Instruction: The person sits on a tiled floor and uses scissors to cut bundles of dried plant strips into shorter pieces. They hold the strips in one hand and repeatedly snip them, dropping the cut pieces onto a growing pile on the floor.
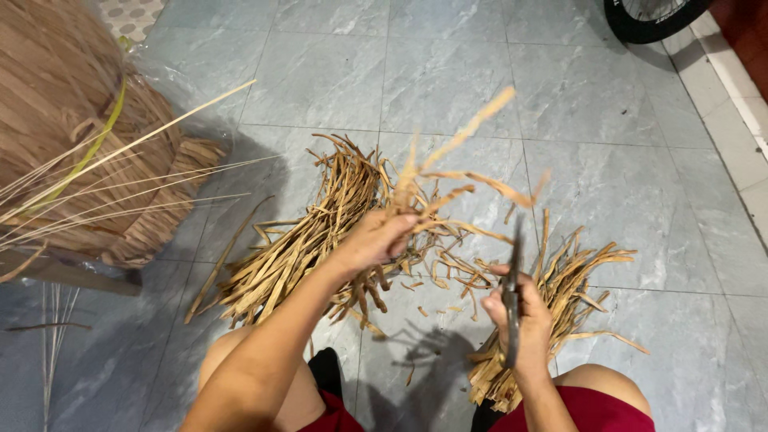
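Knees: your bare knees and red shorts [596, 408] sit at the bottom edge, with the floor [624, 184] between them.
Right hand: your right hand [524, 316] is closed round dark scissors [512, 300], blades pointing up and away; whether the blades are apart I cannot tell.
Cut pile: short trimmed strips [560, 280] lie just beside and behind that hand.
Left hand: your left hand [380, 240] is clamped on a small bunch of dried strips [448, 176], held up above the floor, ends fanning upward and to the right.
Handling: these strips look light, dry, fairly stiff but springy, likely brittle at the curled ends; grip low where they gather, as now, not at the loose tips.
Loose pile: a longer heap of uncut strips [312, 232] lies under your left forearm.
Far left: a large wrapped bundle of fibre [72, 136] with thin pale stalks [144, 136] across it.
Far edge: a wheel tyre [652, 20] at the top.
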